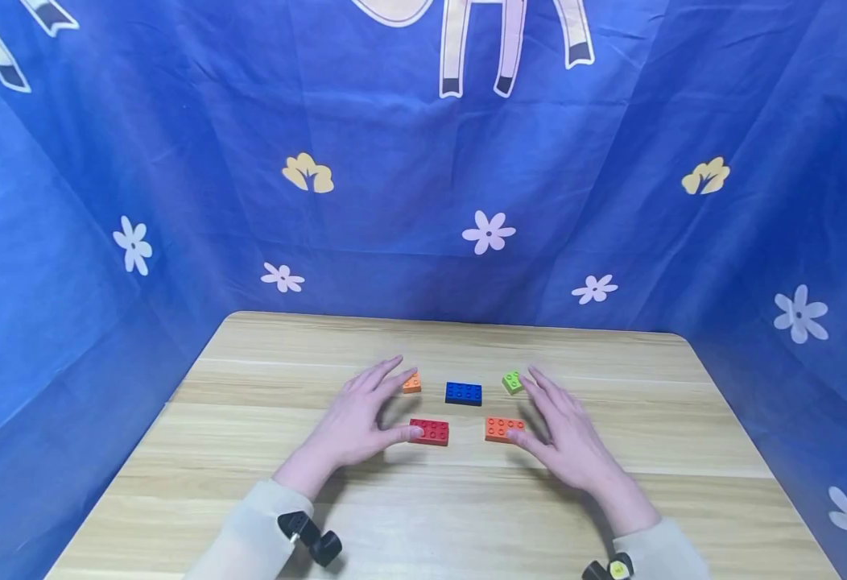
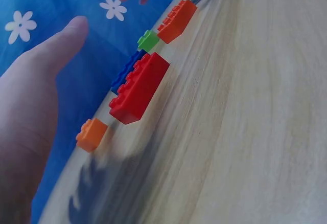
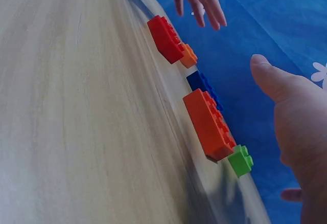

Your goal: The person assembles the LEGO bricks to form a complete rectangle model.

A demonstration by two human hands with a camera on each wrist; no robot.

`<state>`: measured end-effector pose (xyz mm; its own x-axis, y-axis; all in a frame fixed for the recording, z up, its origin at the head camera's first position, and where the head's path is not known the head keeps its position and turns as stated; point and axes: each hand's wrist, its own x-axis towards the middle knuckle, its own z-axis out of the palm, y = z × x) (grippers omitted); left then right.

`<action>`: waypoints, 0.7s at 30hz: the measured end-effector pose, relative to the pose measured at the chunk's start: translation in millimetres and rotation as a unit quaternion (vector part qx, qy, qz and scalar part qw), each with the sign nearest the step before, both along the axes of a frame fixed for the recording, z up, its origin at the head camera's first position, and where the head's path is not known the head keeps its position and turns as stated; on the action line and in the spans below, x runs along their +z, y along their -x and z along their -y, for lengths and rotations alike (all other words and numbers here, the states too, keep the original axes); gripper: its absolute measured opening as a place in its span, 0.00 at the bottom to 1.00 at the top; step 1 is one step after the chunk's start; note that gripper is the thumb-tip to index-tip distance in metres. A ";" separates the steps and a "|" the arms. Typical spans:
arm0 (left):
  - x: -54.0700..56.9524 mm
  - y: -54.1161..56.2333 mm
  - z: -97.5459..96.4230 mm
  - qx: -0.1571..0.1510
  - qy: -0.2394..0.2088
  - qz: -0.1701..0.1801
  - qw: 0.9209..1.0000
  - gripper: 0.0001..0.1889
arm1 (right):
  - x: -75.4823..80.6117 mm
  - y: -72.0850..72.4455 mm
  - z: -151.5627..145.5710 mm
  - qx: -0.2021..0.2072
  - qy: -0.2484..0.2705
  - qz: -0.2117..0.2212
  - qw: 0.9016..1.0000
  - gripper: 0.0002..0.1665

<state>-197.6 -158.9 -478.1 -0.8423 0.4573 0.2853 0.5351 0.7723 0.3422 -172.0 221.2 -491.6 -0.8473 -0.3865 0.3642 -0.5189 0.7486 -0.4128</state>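
Observation:
Five toy bricks would exceed a simple pair, so several lie studs up on the wooden table (image 1: 423, 515). My left hand (image 1: 354, 419) hovers with spread fingers over the left side, its thumb above the red brick (image 1: 434, 432) and its fingers by the small orange brick (image 1: 412, 383), partly hidden in the head view. Across from it, my right hand (image 1: 564, 431) is held above the table, thumb over the end of the larger orange brick (image 1: 502, 428), fingertips beside the small green brick (image 1: 512, 382). Between the hands sits the blue brick (image 1: 463, 393). Neither hand holds anything.
A blue cloth (image 1: 394, 201) printed with flowers and animal legs hangs behind the table and along both sides. Each sleeve carries a small black wrist camera, one at the left (image 1: 311, 538) and another at the right (image 1: 607, 569).

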 end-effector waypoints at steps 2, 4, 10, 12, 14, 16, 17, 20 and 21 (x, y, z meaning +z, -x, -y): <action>-2.6 0.0 0.0 -0.011 -0.020 0.019 1.000 0.50 | -2.0 0.2 -0.1 0.010 0.012 0.009 1.000 0.53; -5.5 0.3 -0.1 -0.022 -0.034 0.032 0.999 0.50 | -4.2 0.3 -0.3 0.018 0.022 0.022 0.999 0.52; -12.8 1.9 -2.6 -0.042 -0.059 0.055 0.996 0.50 | -10.7 1.2 0.1 0.037 0.055 0.054 0.996 0.49; -14.2 2.2 -3.8 -0.047 -0.073 0.060 0.994 0.50 | -13.0 2.1 0.7 0.042 0.067 0.062 0.995 0.49; -15.6 2.4 -4.7 -0.050 -0.088 0.067 0.993 0.51 | -15.3 3.4 1.6 0.048 0.081 0.070 0.993 0.48; -17.3 2.7 -5.9 -0.050 -0.106 0.081 0.990 0.50 | -17.5 4.3 2.4 0.053 0.098 0.078 0.991 0.47; -18.2 2.8 -6.4 -0.048 -0.116 0.090 0.988 0.50 | -18.6 4.8 3.1 0.055 0.106 0.080 0.990 0.46; -20.9 3.0 -7.8 -0.042 -0.147 0.115 0.982 0.48 | -21.4 6.1 4.9 0.058 0.131 0.085 0.986 0.44; -21.5 2.9 -8.3 -0.040 -0.156 0.123 0.979 0.48 | -22.6 6.7 5.2 0.057 0.137 0.084 0.985 0.43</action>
